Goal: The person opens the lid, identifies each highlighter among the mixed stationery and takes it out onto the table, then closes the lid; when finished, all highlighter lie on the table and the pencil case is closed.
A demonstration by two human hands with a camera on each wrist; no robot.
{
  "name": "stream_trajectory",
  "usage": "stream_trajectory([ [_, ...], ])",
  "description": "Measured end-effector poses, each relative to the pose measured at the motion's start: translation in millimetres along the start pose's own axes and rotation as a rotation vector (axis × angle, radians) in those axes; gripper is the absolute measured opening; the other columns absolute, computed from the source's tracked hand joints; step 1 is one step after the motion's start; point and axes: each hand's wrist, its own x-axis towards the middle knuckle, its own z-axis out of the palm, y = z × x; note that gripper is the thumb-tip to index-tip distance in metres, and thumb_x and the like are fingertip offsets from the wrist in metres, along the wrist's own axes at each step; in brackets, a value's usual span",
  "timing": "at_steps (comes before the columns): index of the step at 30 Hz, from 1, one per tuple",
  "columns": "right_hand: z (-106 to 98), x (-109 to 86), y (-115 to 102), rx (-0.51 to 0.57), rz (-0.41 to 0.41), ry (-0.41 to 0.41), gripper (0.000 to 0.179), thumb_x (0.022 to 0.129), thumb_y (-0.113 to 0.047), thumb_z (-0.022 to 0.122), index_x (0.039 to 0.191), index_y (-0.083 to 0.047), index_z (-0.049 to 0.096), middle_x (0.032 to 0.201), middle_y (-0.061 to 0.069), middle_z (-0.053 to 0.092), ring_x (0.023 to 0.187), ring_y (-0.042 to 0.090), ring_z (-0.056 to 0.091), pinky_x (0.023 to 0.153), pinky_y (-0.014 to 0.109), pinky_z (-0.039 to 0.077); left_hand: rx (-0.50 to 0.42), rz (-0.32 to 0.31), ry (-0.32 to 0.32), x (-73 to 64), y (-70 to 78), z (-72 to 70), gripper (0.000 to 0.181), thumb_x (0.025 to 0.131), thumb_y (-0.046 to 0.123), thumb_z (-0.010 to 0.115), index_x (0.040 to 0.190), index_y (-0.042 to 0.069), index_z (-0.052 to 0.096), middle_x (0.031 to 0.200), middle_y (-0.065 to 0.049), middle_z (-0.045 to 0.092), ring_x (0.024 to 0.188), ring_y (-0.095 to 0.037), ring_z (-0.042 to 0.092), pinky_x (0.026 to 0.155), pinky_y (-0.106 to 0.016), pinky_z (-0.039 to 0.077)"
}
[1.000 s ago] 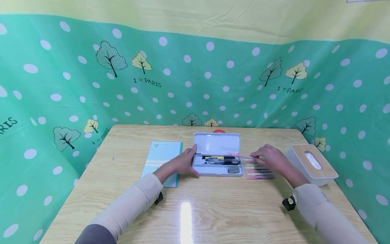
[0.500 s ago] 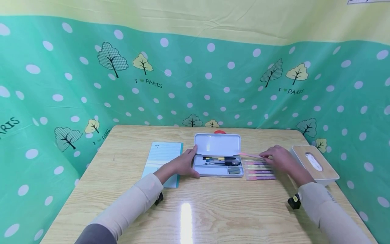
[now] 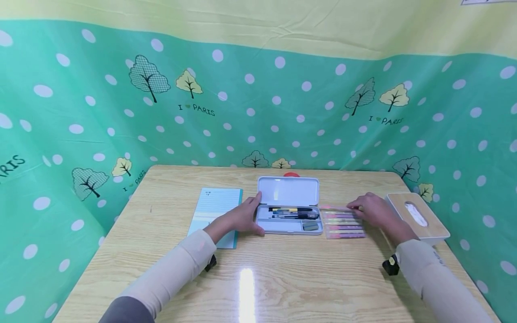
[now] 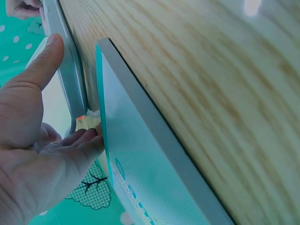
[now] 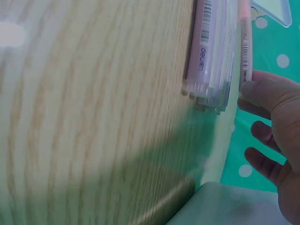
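A white pencil case (image 3: 278, 226) lies with its lid up, holding several dark pens (image 3: 292, 216) and a grey eraser (image 3: 310, 225). My left hand (image 3: 242, 216) grips its left end, thumb at the front wall and fingers towards the hinge side; the left wrist view shows the thumb along the case wall (image 4: 70, 61). With thumb and forefinger, my right hand (image 3: 373, 210) pinches the end of a pink pen (image 5: 245, 42). That pen lies along the far side of a row of pastel pens (image 3: 345, 228) beside the case. The other right fingers are loosely bent.
Left of the case lies a light-blue lined notepad (image 3: 220, 197), close to my left wrist. A white tissue box (image 3: 420, 215) with a wooden top stands right of my right hand. Behind the lid a red object (image 3: 291, 174) peeks out. Patterned green cloth (image 3: 282, 112) hangs behind the table.
My right hand has drawn the pink pen rightwards, away from over the case, and lowered it alongside the pastel pens. My left hand has stayed on the case.
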Motion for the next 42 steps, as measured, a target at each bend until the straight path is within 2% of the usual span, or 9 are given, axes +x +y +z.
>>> stream_trajectory([
  [9,4,1.7,8,-0.042,0.004,-0.027,0.017,0.092,-0.011,0.074,0.107,-0.013,0.081,0.104,0.009,0.078,0.096,0.030,0.069,0.085,0.050,0.056,0.003,-0.004,0.000,-0.3,0.5,-0.5,0.135,0.073,0.053,0.088,0.165,0.017,-0.003,0.168,-0.017,0.023,0.151,-0.034,0.035,0.124,-0.046,0.033],
  [19,5,6.4,6,-0.034,0.105,-0.096,0.018,0.096,-0.010,0.069,0.111,-0.012,0.079,0.106,0.011,0.077,0.099,0.032,0.069,0.088,0.052,0.057,-0.003,-0.002,-0.003,-0.1,0.3,-0.8,0.136,0.072,0.054,0.089,0.165,0.017,-0.004,0.169,-0.017,0.022,0.152,-0.035,0.033,0.125,-0.046,0.032],
  [25,7,6.1,5,-0.032,0.095,-0.120,0.020,0.098,-0.009,0.065,0.111,-0.011,0.079,0.106,0.012,0.077,0.101,0.035,0.069,0.089,0.055,0.056,0.003,-0.001,-0.004,0.7,0.1,-0.4,0.136,0.072,0.055,0.088,0.165,0.016,-0.004,0.168,-0.017,0.022,0.152,-0.034,0.033,0.125,-0.046,0.033],
  [37,3,4.6,4,-0.026,0.093,-0.100,0.019,0.099,-0.014,0.063,0.110,-0.011,0.078,0.108,0.012,0.077,0.105,0.037,0.069,0.093,0.056,0.055,0.006,0.006,-0.004,1.3,0.7,-0.5,0.136,0.073,0.054,0.088,0.165,0.015,-0.004,0.168,-0.017,0.023,0.152,-0.034,0.034,0.125,-0.046,0.032],
  [42,-3,7.8,-1,0.016,0.086,-0.075,0.022,0.100,-0.017,0.062,0.114,-0.008,0.077,0.112,0.013,0.076,0.109,0.038,0.068,0.095,0.057,0.055,0.005,0.004,-0.002,0.9,0.5,-0.6,0.136,0.073,0.053,0.088,0.165,0.015,-0.003,0.168,-0.017,0.023,0.152,-0.034,0.034,0.125,-0.046,0.033],
])
